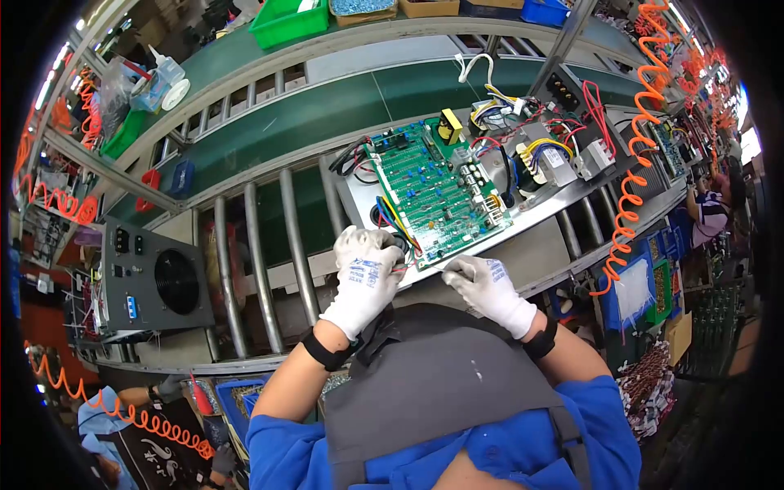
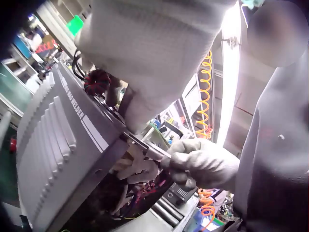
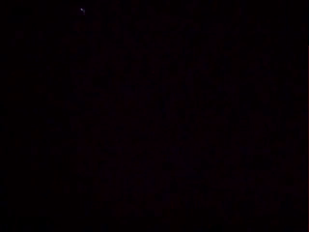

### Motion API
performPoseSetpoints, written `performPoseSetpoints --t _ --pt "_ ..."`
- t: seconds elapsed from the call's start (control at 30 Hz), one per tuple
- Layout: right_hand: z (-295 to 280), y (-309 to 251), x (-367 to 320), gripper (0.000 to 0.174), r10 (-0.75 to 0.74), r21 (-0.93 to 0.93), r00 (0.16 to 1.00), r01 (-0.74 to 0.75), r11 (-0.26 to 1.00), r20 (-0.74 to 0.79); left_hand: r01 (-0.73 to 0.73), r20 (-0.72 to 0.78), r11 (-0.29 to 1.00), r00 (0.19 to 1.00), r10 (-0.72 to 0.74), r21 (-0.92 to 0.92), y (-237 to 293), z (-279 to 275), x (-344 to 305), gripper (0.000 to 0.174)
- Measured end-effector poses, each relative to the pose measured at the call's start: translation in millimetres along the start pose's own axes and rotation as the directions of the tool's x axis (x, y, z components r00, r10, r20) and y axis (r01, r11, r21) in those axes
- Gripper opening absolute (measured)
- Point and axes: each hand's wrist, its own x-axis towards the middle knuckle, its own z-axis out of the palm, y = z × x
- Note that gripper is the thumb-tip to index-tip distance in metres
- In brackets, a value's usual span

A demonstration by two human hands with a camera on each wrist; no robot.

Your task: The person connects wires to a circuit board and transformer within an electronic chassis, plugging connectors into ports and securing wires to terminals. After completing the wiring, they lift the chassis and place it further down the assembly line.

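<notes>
In the head view, my white-gloved left hand [image 1: 363,269] has its fingers curled at the near left corner of a green circuit board [image 1: 437,192], gripping a thin red wire [image 1: 399,270] there. Colored wires [image 1: 398,220] run down the board's left side to these fingers. Just right of that corner, my gloved right hand [image 1: 490,290] pinches a thin pale piece [image 1: 437,268] pointing toward the left hand; its kind cannot be told. The left wrist view shows the right hand [image 2: 203,162] beyond a grey welder housing [image 2: 63,140]. The right wrist view is black.
Metal rollers [image 1: 259,261] carry the open chassis, with a transformer [image 1: 531,167] right of the board. A grey unit with a fan [image 1: 177,282] stands at left. Coiled orange hoses [image 1: 633,200] hang at right. Another person [image 1: 155,445] works at lower left.
</notes>
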Motion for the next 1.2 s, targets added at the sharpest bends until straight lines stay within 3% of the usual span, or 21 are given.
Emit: performPoseSetpoints --t 0.03,0.07,0.1,0.13,0.23,0.33,0.37,0.43,0.47,0.53,0.6,0.63,0.73,0.77,0.8,0.93,1.0,1.03,1.07,1.13,1.2 --pt "-1 1 1 0.018 -0.003 0.0 1.0 0.003 1.0 -0.007 -0.018 0.022 1.0 1.0 0.018 -0.002 2 -5 -2 0.019" --pt "-2 5 1 0.015 -0.276 -0.204 0.951 0.244 0.948 -0.142 -0.026 0.022 1.0 0.999 0.026 -0.001 -1 -7 -4 0.019" --pt "-2 7 2 0.015 -0.539 -0.423 0.815 0.42 0.803 -0.214 -0.027 0.019 0.999 0.999 0.027 0.03 -4 -10 -6 0.019" --pt "-3 -1 2 0.015 -0.528 -0.418 0.819 0.409 0.811 -0.224 -0.029 0.025 0.998 0.999 0.028 0.056 -8 -12 -9 0.019" --pt "-14 -31 2 0.026 -0.523 -0.533 0.841 0.507 0.677 0.136 -0.056 0.125 0.998 0.991 0.055 -0.001 -16 -13 -8 0.018" --pt "-5 -54 17 0.034 -0.448 -0.498 0.83 0.557 0.664 0.331 -0.051 0.17 0.992 0.983 0.071 -0.117 -16 -18 -8 0.017" --pt "4 -58 22 0.012 -0.501 -0.46 0.815 0.578 0.674 0.291 0.019 0.18 0.954 0.983 0.037 -0.298 -19 -22 -10 0.016" --pt "16 -48 34 0.022 -0.444 -0.475 0.834 0.552 0.686 0.329 0.167 0.257 0.82 0.966 -0.025 -0.548 -22 -29 -15 0.014" --pt "22 -46 38 0.035 -0.386 -0.483 0.847 0.527 0.699 0.366 0.142 0.199 0.762 0.98 -0.018 -0.632 -26 -17 -23 0.02" --pt "18 -44 39 0.03 -0.377 -0.403 0.843 0.52 0.753 0.384 0.314 0.311 0.576 0.944 -0.108 -0.755 -20 -31 -25 0.032" --pt "9 -49 35 0.025 -0.271 -0.282 0.874 0.4 0.872 0.403 0.171 0.057 0.634 0.979 -0.195 -0.754 -28 -24 -30 0.049" --pt "0 -62 30 0.024 -0.04 -0.206 0.889 0.149 0.967 0.456 0.21 0.075 0.708 0.973 -0.217 -0.675 -34 -29 -32 0.062" --pt "-24 -80 33 0.024 0.023 -0.295 0.815 0.183 0.938 0.579 0.147 0.093 0.888 0.989 -0.118 -0.436 -32 -30 -32 0.06" --pt "-20 -52 42 0.024 -0.201 -0.254 0.811 0.391 0.885 0.549 0.135 0.061 0.916 0.991 -0.121 -0.377 -28 -28 -31 0.061" --pt "-23 -56 44 0.024 -0.211 -0.249 0.812 0.397 0.883 0.544 0.11 0.016 0.948 0.994 -0.11 -0.3 -23 -26 -28 0.056" --pt "-32 -50 52 0.02 -0.279 -0.203 0.766 0.467 0.861 0.579 0.173 -0.034 0.929 0.98 -0.194 -0.328 -28 4 -30 0.044" --pt "-32 -47 55 0.021 -0.151 -0.174 0.778 0.318 0.932 0.61 0.312 0.044 0.678 0.923 -0.382 -0.665 -20 -1 -32 0.04" --pt "-27 -47 55 0.021 -0.15 -0.169 0.776 0.314 0.934 0.613 0.438 0.207 0.416 0.845 -0.493 -0.797 -11 -11 -31 0.038" --pt "-18 -50 55 0.02 -0.251 -0.271 0.801 0.45 0.851 0.543 0.446 0.218 0.415 0.844 -0.491 -0.793 -11 -10 -34 0.038" --pt "2 -57 55 0.025 -0.465 -0.493 0.788 0.616 0.615 0.405 0.49 0.393 0.143 0.814 -0.427 -0.86 -18 -15 -36 0.041" --pt "10 -61 56 0.022 -0.508 -0.504 0.757 0.653 0.566 0.411 0.567 0.463 0.167 0.781 -0.42 -0.806 -23 -27 -37 0.042"
